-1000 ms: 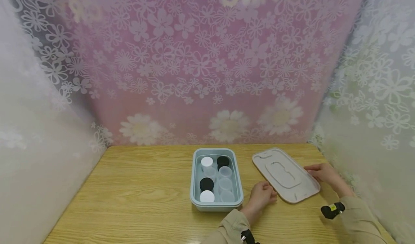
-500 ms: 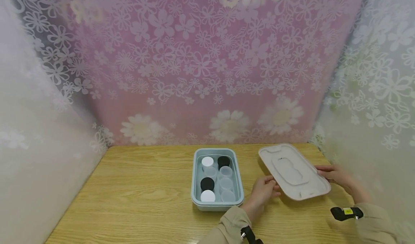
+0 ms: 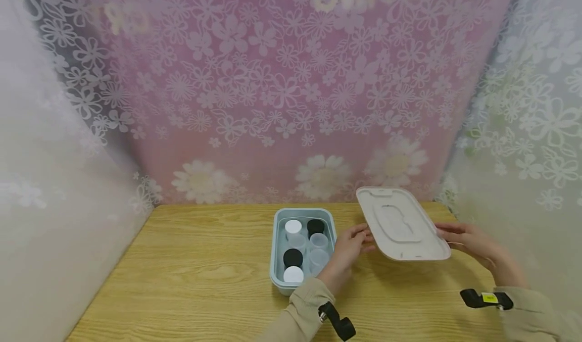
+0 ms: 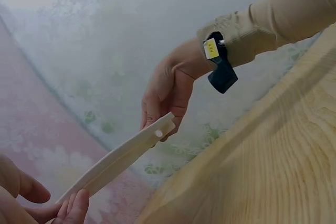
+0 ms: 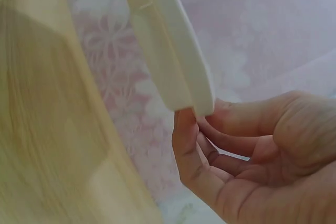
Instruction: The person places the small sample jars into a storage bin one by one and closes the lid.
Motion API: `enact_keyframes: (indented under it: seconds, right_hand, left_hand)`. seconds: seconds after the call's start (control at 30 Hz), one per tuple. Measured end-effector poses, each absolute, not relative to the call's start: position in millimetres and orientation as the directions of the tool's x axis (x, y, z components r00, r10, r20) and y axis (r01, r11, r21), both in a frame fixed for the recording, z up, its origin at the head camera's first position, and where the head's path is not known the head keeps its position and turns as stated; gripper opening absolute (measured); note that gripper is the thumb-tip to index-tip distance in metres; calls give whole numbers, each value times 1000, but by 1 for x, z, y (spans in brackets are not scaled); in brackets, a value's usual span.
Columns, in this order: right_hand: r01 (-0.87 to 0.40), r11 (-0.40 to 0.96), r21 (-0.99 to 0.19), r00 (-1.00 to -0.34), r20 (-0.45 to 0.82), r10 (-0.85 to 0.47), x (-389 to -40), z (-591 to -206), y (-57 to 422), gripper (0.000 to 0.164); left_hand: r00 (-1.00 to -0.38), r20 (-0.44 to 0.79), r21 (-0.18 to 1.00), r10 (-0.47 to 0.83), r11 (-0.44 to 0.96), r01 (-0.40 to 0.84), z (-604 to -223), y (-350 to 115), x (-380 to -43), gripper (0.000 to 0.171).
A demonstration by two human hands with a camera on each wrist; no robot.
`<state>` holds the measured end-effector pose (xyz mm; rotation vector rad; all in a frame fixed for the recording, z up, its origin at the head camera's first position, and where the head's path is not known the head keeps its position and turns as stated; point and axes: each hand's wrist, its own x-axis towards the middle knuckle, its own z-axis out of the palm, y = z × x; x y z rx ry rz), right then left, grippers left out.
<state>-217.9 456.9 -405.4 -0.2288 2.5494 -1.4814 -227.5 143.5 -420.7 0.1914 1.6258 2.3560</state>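
Observation:
A pale lid [image 3: 399, 221] with rounded corners and a raised outline is held tilted above the table, right of a light blue box. My right hand [image 3: 473, 243] pinches its right edge; the right wrist view shows thumb and fingers on the lid's [image 5: 184, 51] corner. My left hand [image 3: 347, 253] is at the opposite edge. In the left wrist view its fingers [image 4: 79, 205] touch the lid, while the thumb stays apart from it. The light blue box [image 3: 275, 251] contains several small round containers, with white, black and translucent tops. My left hand hides its lower right part.
The wooden table [image 3: 200, 271] is bounded by a pink floral sheet [image 3: 254, 170] at the back. Pale sheets stand at the left and right sides. Black wrist cameras [image 3: 486, 299] are strapped over beige sleeves [image 3: 527, 311].
The lid has risen off the table and tilted, its far edge now higher. My right hand has taken it up; my left hand has moved up and leftward to its left edge.

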Motion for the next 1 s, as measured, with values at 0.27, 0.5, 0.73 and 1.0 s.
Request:
enact_keyframes:
  seconds: [0.27,0.5,0.73,1.0]
  right_hand:
    - [-46,372,-927,-968,-51,-247,-226,-403,418,55]
    - [-53,290,-956,-950,-41,-310,-233,-403,382,55]
    - [-43,213,-976,-932,-37,-360,-242,-403,346,54]
    - [-34,208,-978,-931,-45,-362,-251,-400,306,52]
  left_hand:
    - [-949,-22,926,314,-352,-138,-416,100,-247,29]
    - [-940,-22,953,341,-276,-123,-416,55,-260,31]
    - [-938,-13,970,346,-222,-95,-421,13,-269,36]
    - [-956,-18,982,293,-175,-72,-420,-23,-274,38]
